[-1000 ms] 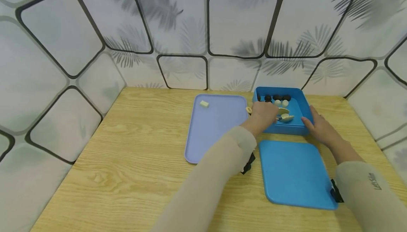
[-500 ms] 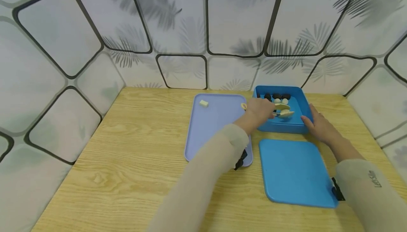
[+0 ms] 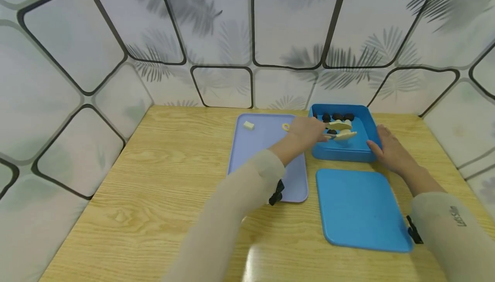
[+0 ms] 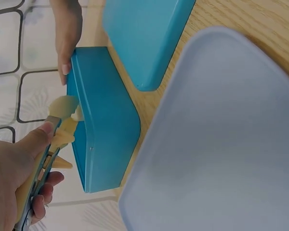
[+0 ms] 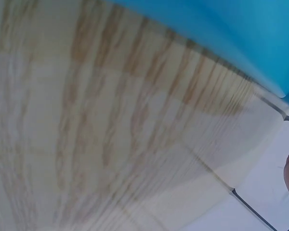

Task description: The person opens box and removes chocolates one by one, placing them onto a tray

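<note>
Your left hand (image 3: 309,130) grips the tongs (image 4: 43,161), fingers curled round the handles, tips over the blue box (image 3: 361,151). Whether the tips carry a piece cannot be told. Your right hand (image 3: 388,151) lies flat-fingered against the box's right wall. Keep that brace firm. Hold the squeeze even while crossing left to the lavender tray (image 3: 263,170), where a pale ring (image 3: 285,127) and a pale block (image 3: 249,125) lie.
</note>
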Demonstrator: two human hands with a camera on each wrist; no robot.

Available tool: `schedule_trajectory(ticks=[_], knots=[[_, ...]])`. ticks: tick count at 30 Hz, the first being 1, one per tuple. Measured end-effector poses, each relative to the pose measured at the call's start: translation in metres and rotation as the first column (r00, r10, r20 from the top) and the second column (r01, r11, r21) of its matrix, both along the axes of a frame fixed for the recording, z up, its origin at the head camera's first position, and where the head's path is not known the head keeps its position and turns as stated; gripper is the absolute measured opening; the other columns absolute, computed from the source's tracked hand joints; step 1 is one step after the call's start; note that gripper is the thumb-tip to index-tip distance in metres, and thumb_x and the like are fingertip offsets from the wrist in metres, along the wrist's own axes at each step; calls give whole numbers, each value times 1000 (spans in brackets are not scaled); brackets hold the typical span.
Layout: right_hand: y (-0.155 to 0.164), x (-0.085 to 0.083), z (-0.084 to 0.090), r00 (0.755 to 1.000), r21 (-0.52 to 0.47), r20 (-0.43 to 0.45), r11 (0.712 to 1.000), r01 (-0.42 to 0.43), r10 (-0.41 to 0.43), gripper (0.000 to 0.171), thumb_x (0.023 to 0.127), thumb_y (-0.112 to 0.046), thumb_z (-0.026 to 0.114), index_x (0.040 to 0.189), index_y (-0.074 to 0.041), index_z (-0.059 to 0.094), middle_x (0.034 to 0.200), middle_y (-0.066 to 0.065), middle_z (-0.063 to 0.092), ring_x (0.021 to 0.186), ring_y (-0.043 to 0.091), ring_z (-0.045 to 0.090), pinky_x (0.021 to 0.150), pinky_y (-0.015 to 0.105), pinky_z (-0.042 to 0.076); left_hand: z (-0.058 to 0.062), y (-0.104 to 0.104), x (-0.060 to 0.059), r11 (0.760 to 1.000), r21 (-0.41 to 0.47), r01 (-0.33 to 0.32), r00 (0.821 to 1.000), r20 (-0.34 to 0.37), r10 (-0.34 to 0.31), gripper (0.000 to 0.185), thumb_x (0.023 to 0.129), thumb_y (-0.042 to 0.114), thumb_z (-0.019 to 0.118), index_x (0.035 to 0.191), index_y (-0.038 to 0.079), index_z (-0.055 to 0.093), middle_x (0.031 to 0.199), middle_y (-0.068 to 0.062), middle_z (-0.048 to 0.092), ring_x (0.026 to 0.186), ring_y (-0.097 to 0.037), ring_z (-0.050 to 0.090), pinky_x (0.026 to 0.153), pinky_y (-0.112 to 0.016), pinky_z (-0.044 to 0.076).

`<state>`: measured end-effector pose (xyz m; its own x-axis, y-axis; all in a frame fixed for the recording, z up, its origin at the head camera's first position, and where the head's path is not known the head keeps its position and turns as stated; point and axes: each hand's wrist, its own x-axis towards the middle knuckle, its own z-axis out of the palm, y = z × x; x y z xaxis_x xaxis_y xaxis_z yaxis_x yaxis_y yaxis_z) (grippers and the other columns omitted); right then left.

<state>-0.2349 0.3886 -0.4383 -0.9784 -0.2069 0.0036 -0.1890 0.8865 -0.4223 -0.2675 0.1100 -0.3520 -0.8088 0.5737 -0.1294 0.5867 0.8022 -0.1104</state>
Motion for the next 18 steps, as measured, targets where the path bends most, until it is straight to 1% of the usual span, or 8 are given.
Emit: schedule_trajectory(ticks=[3,6,8,10,11,14,17,18], knots=[[2,0,0,1000,14,-24,1000,-19,19,72,103,-38,28,145,12,-4,149,37,-4,139,50,-5,110,60,0,3,-6,1,999,-40,13,999,-30,-14,40,93,58,42,99,27,66,89,11,66,64,-3,55,48,-21,38],[2,0,1,999,32,-36,999,-31,32,72,104,-37,28,145,13,-4,149,37,-5,139,50,-5,111,59,-1,5,-11,3,996,-75,39,996,-77,-45,45,93,60,39,106,27,66,90,11,66,58,-3,52,45,-20,35],[2,0,1,999,50,-40,998,-34,36,72,104,-38,27,144,13,-3,149,37,-5,139,49,-4,111,58,-1,6,-15,5,995,-79,58,991,-114,-67,46,94,59,38,110,26,66,89,11,66,53,-3,48,43,-20,33],[1,-1,1,998,69,-42,997,-39,42,72,104,-38,27,144,14,-3,149,38,-4,139,49,-4,112,57,-2,6,-19,6,996,-65,66,987,-139,-74,47,94,59,38,112,24,66,81,10,65,49,-4,42,41,-20,31],[1,-1,2,998,76,-41,996,-42,45,73,104,-39,27,144,14,-3,149,38,-4,139,49,-4,112,57,-2,7,-21,6,996,-60,64,987,-145,-72,49,94,58,38,116,24,65,75,10,63,47,-4,39,41,-21,30],[0,-2,2,998,86,-37,995,-46,49,73,103,-39,27,144,15,-2,148,38,-3,139,49,-4,112,56,-2,10,-27,8,997,-50,56,984,-164,-64,50,94,59,39,119,23,63,62,9,52,45,-5,34,39,-22,28],[0,-3,2,998,80,-36,996,-45,48,73,104,-39,27,143,15,-3,148,39,-1,139,50,-4,112,57,-2,12,-30,8,998,-30,53,985,-165,-57,46,94,58,40,111,23,64,58,8,44,46,-5,35,40,-21,28],[0,-3,2,998,77,-33,996,-44,47,73,104,-39,26,143,15,-3,148,40,-1,139,50,-4,112,57,-2,12,-31,7,998,-32,55,983,-173,-60,44,94,58,40,104,23,65,58,8,42,47,-5,36,40,-21,29]])
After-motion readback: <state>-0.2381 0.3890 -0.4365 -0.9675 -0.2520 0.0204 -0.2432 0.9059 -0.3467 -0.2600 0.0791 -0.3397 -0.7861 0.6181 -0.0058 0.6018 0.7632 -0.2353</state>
